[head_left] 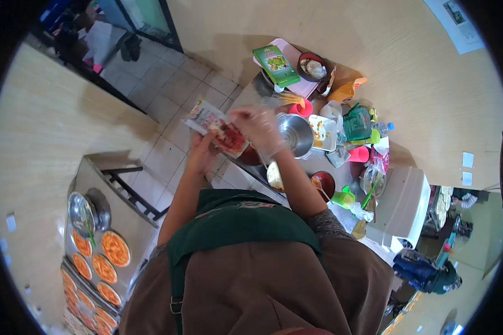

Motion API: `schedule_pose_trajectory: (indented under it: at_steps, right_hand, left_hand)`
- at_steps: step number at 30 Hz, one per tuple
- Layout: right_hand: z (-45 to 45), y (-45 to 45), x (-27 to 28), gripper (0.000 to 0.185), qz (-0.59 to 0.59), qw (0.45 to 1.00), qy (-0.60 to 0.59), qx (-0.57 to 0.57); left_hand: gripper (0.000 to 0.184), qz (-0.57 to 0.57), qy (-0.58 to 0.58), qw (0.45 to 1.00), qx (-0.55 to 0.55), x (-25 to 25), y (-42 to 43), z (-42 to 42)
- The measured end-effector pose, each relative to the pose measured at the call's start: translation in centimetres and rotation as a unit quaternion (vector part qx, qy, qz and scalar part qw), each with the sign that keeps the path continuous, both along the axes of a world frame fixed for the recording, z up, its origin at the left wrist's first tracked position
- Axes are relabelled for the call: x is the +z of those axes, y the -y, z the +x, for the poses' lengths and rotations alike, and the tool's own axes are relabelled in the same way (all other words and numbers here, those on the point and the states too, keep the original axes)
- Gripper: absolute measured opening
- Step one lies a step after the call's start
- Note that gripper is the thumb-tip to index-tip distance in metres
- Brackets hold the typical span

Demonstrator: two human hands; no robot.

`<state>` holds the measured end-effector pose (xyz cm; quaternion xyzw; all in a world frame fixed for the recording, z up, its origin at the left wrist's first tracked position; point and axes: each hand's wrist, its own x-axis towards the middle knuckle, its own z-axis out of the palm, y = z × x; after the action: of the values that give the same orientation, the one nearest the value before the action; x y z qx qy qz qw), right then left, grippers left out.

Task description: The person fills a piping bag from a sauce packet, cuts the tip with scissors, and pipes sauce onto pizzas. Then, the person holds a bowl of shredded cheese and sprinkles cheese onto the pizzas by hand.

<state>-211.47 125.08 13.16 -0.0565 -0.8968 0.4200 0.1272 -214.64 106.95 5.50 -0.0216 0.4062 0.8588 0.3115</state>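
A white-and-red printed food packet [218, 129] is held up in front of me, over the table's left edge. My left hand [203, 153] grips its lower left side, thumb on the printed face. My right hand [260, 131], in a clear plastic glove, is at the packet's upper right edge. Motion smears its fingers, so I cannot tell whether they pinch the packet. Just right of that hand stands a metal pot [295, 135]. A brown bowl [250, 156] is partly hidden below the packet.
The worktable holds a white tray [322, 133], a green box [276, 65], pink cups [359, 154], a green pouch [356, 123] and a red-brown bowl [323, 183]. Pizza bases with sauce [115, 249] lie on a table at left. Another person [425, 272] is at far right.
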Motion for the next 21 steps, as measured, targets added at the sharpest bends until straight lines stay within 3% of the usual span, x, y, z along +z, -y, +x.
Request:
schedule_pose_trajectory:
  at_steps: [1, 3, 4, 5, 6, 7, 9, 12, 15, 18, 21]
  right_hand:
    - [-1.5, -1.8, 0.7, 0.021, -0.058, 0.995, 0.06, -0.056]
    - [-5.3, -8.7, -5.3, 0.023, 0.038, 0.974, 0.091, -0.203]
    - [-6.0, -10.6, -5.5, 0.041, 0.231, 0.915, 0.174, -0.282]
    - [-6.4, -13.9, -9.9, 0.049, 0.355, 0.855, 0.229, -0.3]
    - [-7.2, -15.4, -10.5, 0.05, 0.351, 0.806, 0.358, -0.314]
    - [-7.4, -17.3, -13.0, 0.041, 0.388, 0.781, 0.37, -0.32]
    - [-7.2, -16.7, -12.8, 0.032, 0.411, 0.769, 0.376, -0.313]
    - [-6.4, -18.1, -15.1, 0.024, 0.428, 0.792, 0.281, -0.331]
    - [-5.2, -19.5, -15.0, 0.022, 0.363, 0.821, 0.211, -0.388]
    - [-5.2, -17.9, -8.5, 0.021, 0.388, 0.786, 0.211, -0.432]
    - [-5.5, -18.3, -3.9, 0.023, 0.317, 0.819, 0.181, -0.442]
  left_hand:
    - [0.039, 0.009, -0.004, 1.0, -0.001, 0.3, 1.3, -1.6]
    - [0.037, 0.024, -0.008, 1.0, -0.001, 1.1, 4.9, -4.7]
    - [0.037, 0.005, -0.001, 1.0, 0.001, 1.3, 6.9, -6.2]
    - [0.038, -0.013, 0.005, 1.0, 0.007, 1.5, 8.8, -7.8]
    - [0.039, -0.03, 0.008, 0.999, 0.016, 1.7, 10.6, -9.5]
    - [0.039, -0.046, 0.003, 0.999, 0.019, 1.9, 12.5, -11.0]
    - [0.039, -0.082, -0.009, 0.996, 0.017, 1.9, 15.8, -13.6]
    - [0.039, -0.085, -0.002, 0.996, 0.023, 1.2, 19.1, -17.3]
    - [0.04, -0.082, -0.002, 0.996, 0.033, 0.9, 20.3, -20.3]
    - [0.04, -0.07, 0.002, 0.997, 0.022, 1.2, 19.9, -23.3]
    - [0.039, -0.07, 0.006, 0.998, -0.005, 1.0, 18.7, -26.8]
